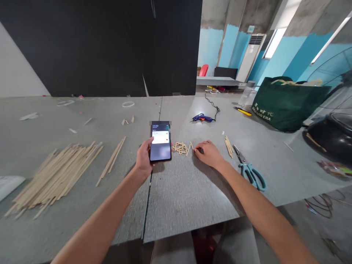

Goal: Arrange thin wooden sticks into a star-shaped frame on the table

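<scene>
My left hand (143, 156) is closed around a smartphone (160, 146), its lit screen facing me above the table. My right hand (208, 153) rests on the table with curled fingers. Its fingertips pinch the end of a short wooden stick (191, 146), which leans toward another short stick (188, 149). Just left of these lies a small star-like lattice of short wooden sticks (180, 148), partly behind the phone's edge. Right of my right hand are a few cut sticks (228, 146) and a pair of scissors with blue handles (251, 174).
A big pile of long wooden sticks (56, 176) covers the table's left side, with several loose sticks (111, 161) beside it. Farther back lie a blue glue gun (202, 117) and a yellow cutter (244, 112). A green bag (286, 104) stands at the right.
</scene>
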Demonstrator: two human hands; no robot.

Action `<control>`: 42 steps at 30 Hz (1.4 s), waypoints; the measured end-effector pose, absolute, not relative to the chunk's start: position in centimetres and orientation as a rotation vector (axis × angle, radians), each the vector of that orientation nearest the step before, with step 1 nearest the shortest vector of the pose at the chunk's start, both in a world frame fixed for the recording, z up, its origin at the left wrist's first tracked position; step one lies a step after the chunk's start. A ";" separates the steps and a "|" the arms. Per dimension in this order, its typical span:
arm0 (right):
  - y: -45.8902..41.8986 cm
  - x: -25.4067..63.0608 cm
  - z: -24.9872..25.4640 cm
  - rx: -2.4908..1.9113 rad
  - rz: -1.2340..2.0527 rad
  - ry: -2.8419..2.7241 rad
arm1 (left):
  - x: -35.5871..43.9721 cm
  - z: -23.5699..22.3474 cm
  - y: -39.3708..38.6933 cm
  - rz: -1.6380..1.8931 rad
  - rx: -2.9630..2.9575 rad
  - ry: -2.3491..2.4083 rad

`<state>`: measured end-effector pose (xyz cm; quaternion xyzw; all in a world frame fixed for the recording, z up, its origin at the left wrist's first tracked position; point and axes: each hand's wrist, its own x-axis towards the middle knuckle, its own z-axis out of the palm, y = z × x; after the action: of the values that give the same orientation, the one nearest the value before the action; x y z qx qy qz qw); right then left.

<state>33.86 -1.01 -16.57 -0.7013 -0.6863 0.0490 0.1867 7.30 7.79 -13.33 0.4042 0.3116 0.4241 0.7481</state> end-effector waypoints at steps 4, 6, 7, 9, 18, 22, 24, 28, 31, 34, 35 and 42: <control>-0.9 34.9 -17.3 -1.795 0.151 -1.982 | 7.4 -13.2 7.2 0.897 0.901 0.689; -0.8 35.5 -17.8 -1.739 0.104 -1.968 | 7.4 -13.2 6.9 0.889 0.902 0.686; -0.7 35.8 -18.1 -1.716 0.094 -1.963 | 7.5 -13.1 6.9 0.887 0.904 0.686; -0.5 36.2 -18.6 -1.676 0.108 -1.971 | 7.6 -13.2 6.8 0.880 0.909 0.690; 0.7 36.7 -20.3 -1.665 0.186 -1.953 | 7.7 -12.8 6.7 0.879 0.912 0.684; 0.7 36.0 -20.0 -1.640 0.190 -1.965 | 7.6 -12.5 6.6 0.907 0.912 0.712; 0.6 35.6 -19.6 -1.622 0.201 -1.969 | 7.4 -12.5 6.6 0.910 0.913 0.719; 0.3 35.1 -18.9 -1.651 0.250 -1.956 | 7.3 -12.7 6.7 0.913 0.900 0.693; 0.2 34.8 -18.8 -1.678 0.280 -1.944 | 7.3 -12.8 6.7 0.931 0.895 0.704; 0.3 34.4 -18.7 -1.695 0.283 -1.943 | 7.4 -12.9 6.8 0.940 0.899 0.712; 0.2 34.2 -18.5 -1.701 0.280 -1.956 | 7.4 -12.9 6.8 0.939 0.899 0.711; -1.8 37.9 -14.0 -2.112 -0.136 -1.654 | 7.3 -12.6 6.9 0.922 0.864 0.702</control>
<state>37.88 -1.84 -13.97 -0.7659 -0.5998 -0.0495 0.2260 7.29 6.87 -12.61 0.3952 0.3212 0.4221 0.7500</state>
